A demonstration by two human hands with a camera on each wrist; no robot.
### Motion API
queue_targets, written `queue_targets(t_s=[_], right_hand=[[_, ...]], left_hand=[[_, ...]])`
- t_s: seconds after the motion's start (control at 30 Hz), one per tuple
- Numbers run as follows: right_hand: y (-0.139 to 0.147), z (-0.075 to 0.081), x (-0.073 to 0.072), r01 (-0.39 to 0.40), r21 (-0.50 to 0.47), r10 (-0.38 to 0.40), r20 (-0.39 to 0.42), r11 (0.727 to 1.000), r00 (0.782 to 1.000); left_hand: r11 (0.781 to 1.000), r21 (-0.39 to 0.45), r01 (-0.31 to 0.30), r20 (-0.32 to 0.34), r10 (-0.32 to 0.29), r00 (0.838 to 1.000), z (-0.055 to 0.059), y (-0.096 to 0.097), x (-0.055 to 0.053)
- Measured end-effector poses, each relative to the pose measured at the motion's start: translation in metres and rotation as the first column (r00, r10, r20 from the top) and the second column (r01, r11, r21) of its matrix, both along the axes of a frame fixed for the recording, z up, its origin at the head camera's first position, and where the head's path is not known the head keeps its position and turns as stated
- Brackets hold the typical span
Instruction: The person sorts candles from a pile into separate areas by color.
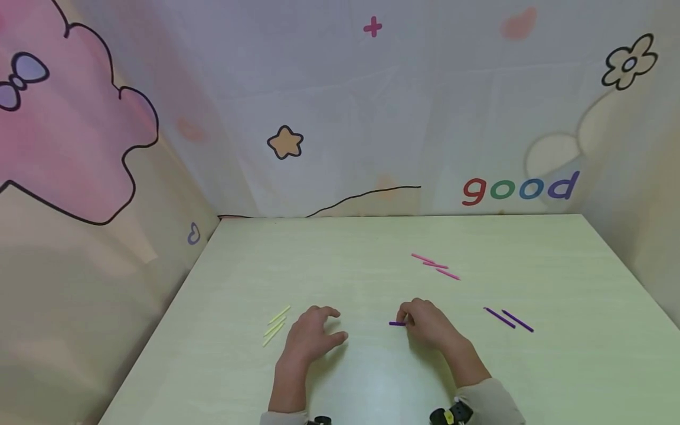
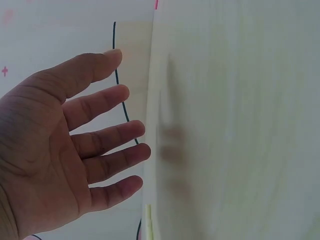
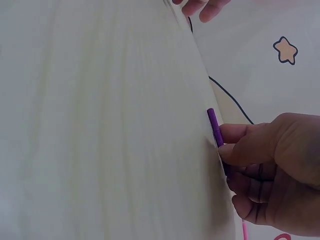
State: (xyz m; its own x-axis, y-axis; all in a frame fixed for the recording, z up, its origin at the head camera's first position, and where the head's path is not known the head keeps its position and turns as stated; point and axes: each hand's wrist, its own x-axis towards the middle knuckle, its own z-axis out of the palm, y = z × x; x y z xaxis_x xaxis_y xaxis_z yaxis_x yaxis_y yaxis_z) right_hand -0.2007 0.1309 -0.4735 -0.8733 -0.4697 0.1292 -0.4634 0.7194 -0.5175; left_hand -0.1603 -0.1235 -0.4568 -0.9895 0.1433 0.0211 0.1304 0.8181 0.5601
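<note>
My right hand (image 1: 427,324) pinches a short purple stick (image 1: 396,323) between thumb and fingers, low over the middle of the table. In the right wrist view one end of this purple stick (image 3: 214,120) juts out past the thumb, and the rest is partly covered by fingers. With its fingers spread and nothing in its grasp, my left hand (image 1: 312,335) hovers above the table, just right of several pale yellow sticks (image 1: 274,326). The left wrist view has the palm of this left hand (image 2: 65,150) facing the camera.
Two more purple sticks (image 1: 508,319) lie to the right of my right hand. Three pink sticks (image 1: 435,267) lie farther back. Behind the pale green table (image 1: 340,254) hangs a printed cloth backdrop (image 1: 340,94), which also lines both sides.
</note>
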Motion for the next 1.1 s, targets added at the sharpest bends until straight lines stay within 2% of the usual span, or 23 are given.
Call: queue_targets(t_s=[0.07, 0.17, 0.37, 0.6, 0.77, 1.1], right_hand=[[0.0, 0.001, 0.0, 0.0, 0.013, 0.001, -0.036, 1.0, 0.999], [-0.001, 0.003, 0.001, 0.019, 0.026, -0.018, -0.045, 0.999, 0.999], [0.0, 0.011, 0.004, 0.047, 0.006, -0.047, 0.007, 0.999, 0.999], [0.013, 0.015, 0.009, 0.105, -0.009, -0.104, 0.075, 0.994, 0.992], [0.024, 0.017, 0.012, 0.126, 0.0, -0.126, 0.087, 0.992, 0.988], [0.044, 0.019, 0.014, 0.157, -0.002, -0.156, 0.078, 0.988, 0.985]], left_hand=[[1.0, -0.002, 0.004, -0.003, -0.004, 1.0, 0.002, 0.0, 0.0], [1.0, -0.005, 0.011, -0.014, -0.011, 1.0, 0.006, 0.0, 0.001], [1.0, -0.006, 0.016, -0.025, -0.016, 1.0, 0.007, 0.004, 0.001], [0.997, -0.024, 0.075, -0.041, -0.076, 0.996, 0.001, 0.023, -0.001], [0.994, -0.048, 0.095, -0.06, -0.098, 0.993, -0.002, 0.035, -0.001], [0.987, -0.076, 0.139, -0.072, -0.145, 0.987, 0.003, 0.05, -0.003]])
